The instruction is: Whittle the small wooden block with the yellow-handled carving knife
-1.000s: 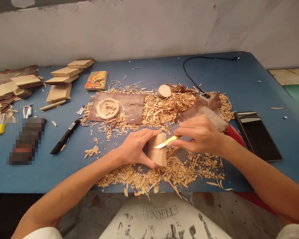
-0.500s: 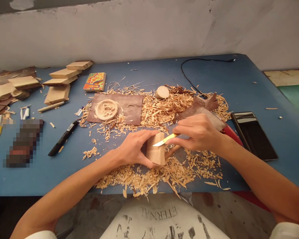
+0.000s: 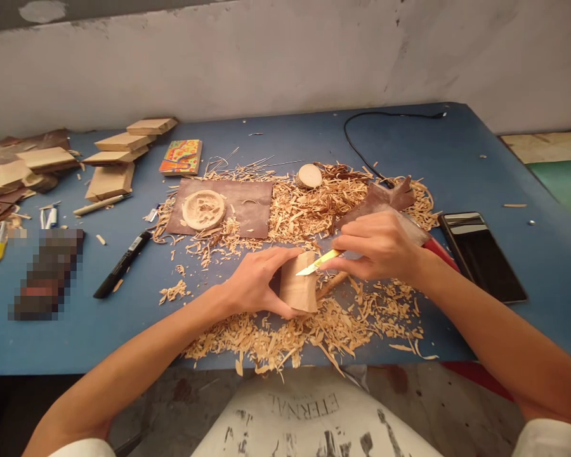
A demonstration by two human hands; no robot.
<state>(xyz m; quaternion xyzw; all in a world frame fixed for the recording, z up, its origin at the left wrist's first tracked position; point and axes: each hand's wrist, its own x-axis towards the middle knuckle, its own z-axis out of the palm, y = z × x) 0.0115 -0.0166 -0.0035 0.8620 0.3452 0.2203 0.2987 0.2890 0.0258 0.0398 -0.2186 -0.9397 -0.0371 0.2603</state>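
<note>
A pale wooden block (image 3: pixel 297 284) stands near the table's front edge, with my left hand (image 3: pixel 259 282) gripping it between thumb and fingers from the left side. My right hand (image 3: pixel 378 246) is closed around a yellow-handled knife (image 3: pixel 330 257). The bright blade points left, over the block's upper part; whether it touches the wood I cannot tell. Curled wood shavings (image 3: pixel 261 343) lie below and around both hands. Behind my left hand, a carved round wood piece (image 3: pixel 203 209) rests on a brown sheet (image 3: pixel 257 212).
A phone (image 3: pixel 483 257) lies right of my right forearm. Behind the shavings sits a round wood slice (image 3: pixel 309 176). Toward the left are a black marker (image 3: pixel 122 264), a patterned block (image 3: pixel 181 157) and stacked wood blocks (image 3: pixel 109 181). A black cable (image 3: pixel 354 143) curves at the back.
The knife and my right hand have shifted slightly up and to the right over the block. My left hand keeps its hold with almost no movement.
</note>
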